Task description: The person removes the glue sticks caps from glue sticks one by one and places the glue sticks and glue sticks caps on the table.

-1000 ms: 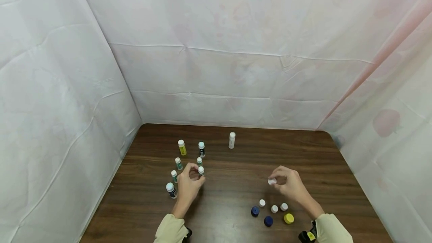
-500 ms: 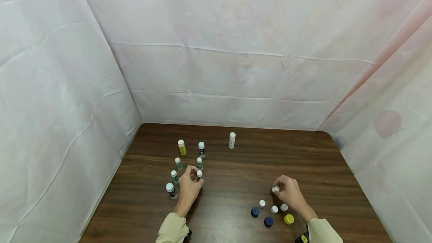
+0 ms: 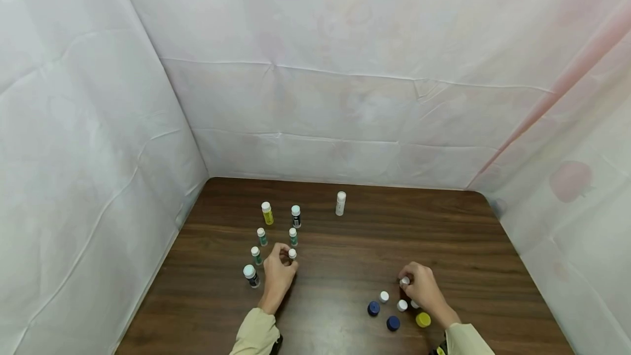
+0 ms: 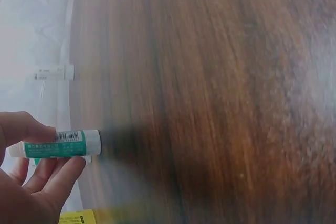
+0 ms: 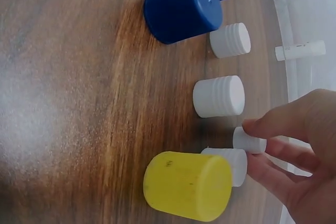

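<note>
My left hand (image 3: 278, 275) grips an upright glue stick with a green and white label (image 4: 68, 144), its white top (image 3: 292, 254) showing between thumb and fingers. Beside it stand several glue sticks, among them a green one (image 3: 293, 237), a dark blue one (image 3: 251, 276) and a yellow one (image 3: 268, 213). On the right, my right hand (image 3: 425, 289) pinches a small white cap (image 5: 249, 140) between thumb and fingers. Close to it are other white caps (image 5: 219, 96), a yellow cap (image 5: 186, 184) and blue caps (image 5: 181, 10). Whether the pinched cap touches the table is unclear.
A white glue stick (image 3: 340, 204) stands alone near the back edge of the brown wooden table (image 3: 419, 223). White patterned cloth (image 3: 315, 103) hangs behind and at both sides.
My right hand has come down and slightly right with the white cap, towards the other caps. The left hand has shifted slightly towards me with the glue stick still in its grip.
</note>
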Available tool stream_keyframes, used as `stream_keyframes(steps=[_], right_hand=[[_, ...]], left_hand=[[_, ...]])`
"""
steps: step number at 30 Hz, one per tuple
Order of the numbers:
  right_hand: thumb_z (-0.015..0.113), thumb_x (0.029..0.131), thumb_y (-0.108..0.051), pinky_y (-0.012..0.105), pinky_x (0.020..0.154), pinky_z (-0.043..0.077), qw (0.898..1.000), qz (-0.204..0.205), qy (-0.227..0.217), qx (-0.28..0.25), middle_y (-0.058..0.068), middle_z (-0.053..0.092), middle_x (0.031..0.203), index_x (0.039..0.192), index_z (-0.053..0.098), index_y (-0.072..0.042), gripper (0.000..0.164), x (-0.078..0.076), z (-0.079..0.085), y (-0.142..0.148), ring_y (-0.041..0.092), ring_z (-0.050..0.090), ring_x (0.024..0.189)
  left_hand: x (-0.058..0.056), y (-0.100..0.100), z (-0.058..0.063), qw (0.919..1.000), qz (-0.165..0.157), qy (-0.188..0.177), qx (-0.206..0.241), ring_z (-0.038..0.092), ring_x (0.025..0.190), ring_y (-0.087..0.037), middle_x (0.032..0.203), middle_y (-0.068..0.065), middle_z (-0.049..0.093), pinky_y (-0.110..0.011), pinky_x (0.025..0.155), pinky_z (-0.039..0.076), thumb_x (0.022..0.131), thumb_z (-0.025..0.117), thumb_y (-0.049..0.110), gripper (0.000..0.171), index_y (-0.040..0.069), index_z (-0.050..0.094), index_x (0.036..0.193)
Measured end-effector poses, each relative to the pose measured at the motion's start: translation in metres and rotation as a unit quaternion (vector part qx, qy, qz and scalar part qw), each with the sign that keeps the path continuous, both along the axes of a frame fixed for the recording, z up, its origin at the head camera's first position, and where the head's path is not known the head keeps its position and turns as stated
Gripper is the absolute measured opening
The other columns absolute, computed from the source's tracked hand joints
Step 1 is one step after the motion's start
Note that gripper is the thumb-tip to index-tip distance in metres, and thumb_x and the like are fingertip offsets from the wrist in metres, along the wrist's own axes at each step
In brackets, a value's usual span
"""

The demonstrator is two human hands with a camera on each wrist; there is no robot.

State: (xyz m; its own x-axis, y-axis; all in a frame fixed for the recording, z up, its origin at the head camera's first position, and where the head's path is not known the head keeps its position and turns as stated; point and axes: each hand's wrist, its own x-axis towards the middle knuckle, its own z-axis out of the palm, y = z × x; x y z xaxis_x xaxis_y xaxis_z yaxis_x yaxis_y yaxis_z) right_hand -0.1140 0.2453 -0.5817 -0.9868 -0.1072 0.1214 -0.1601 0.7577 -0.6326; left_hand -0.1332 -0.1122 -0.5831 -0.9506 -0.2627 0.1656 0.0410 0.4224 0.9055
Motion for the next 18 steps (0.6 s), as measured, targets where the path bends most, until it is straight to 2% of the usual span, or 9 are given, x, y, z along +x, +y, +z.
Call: stream_keyframes(steps=[2, 5, 9, 13, 18], right_hand=[[0.072, 0.066, 0.012, 0.023, 0.056, 0.048, 1.0, -0.003, -0.008, -0.013, 0.0, 0.059, 0.075, 0.071, 0.067, -0.009, 0.022, 0.001, 0.003, 0.001, 0.013, 0.057, 0.067], [0.074, 0.068, 0.009, 0.023, 0.058, 0.051, 0.999, -0.016, -0.008, -0.047, 0.002, 0.062, 0.079, 0.077, 0.068, -0.007, 0.02, 0.003, 0.008, 0.002, 0.017, 0.06, 0.071], [0.078, 0.072, 0.003, 0.027, 0.064, 0.055, 0.995, -0.038, 0.022, -0.094, 0.009, 0.065, 0.09, 0.091, 0.069, -0.006, 0.022, 0.002, 0.016, 0.004, 0.027, 0.063, 0.082], [0.078, 0.077, -0.008, 0.029, 0.07, 0.056, 0.987, -0.05, 0.046, -0.143, 0.012, 0.064, 0.101, 0.103, 0.067, -0.007, 0.028, -0.004, 0.028, 0.004, 0.032, 0.062, 0.091], [0.077, 0.079, -0.016, 0.02, 0.073, 0.054, 0.974, -0.069, 0.039, -0.212, 0.007, 0.062, 0.108, 0.111, 0.064, -0.008, 0.035, -0.013, 0.036, 0.005, 0.021, 0.06, 0.095]], left_hand=[[0.0, 0.002, 0.002, 1.0, 0.001, 0.003, 0.0, 0.063, 0.088, -0.024, 0.09, -0.008, 0.061, -0.038, 0.072, 0.056, 0.069, 0.069, -0.011, 0.033, 0.005, 0.056, 0.095], [0.0, 0.003, 0.006, 0.9995, 0.003, 0.027, -0.016, 0.062, 0.091, -0.025, 0.096, -0.007, 0.06, -0.041, 0.077, 0.054, 0.069, 0.073, -0.007, 0.038, 0.006, 0.058, 0.101], [-0.001, 0.005, 0.017, 0.9951, -0.002, 0.096, -0.024, 0.061, 0.094, -0.028, 0.1, -0.007, 0.059, -0.042, 0.078, 0.053, 0.069, 0.077, -0.001, 0.043, 0.007, 0.058, 0.107], [-0.005, 0.011, 0.032, 0.9886, -0.018, 0.149, 0.014, 0.061, 0.097, -0.031, 0.101, -0.007, 0.058, -0.042, 0.081, 0.054, 0.07, 0.077, -0.002, 0.042, 0.005, 0.059, 0.107], [-0.01, 0.026, 0.048, 0.982, -0.028, 0.178, 0.058, 0.059, 0.098, -0.034, 0.103, -0.015, 0.059, -0.049, 0.078, 0.054, 0.069, 0.075, -0.008, 0.042, 0.004, 0.059, 0.105]])
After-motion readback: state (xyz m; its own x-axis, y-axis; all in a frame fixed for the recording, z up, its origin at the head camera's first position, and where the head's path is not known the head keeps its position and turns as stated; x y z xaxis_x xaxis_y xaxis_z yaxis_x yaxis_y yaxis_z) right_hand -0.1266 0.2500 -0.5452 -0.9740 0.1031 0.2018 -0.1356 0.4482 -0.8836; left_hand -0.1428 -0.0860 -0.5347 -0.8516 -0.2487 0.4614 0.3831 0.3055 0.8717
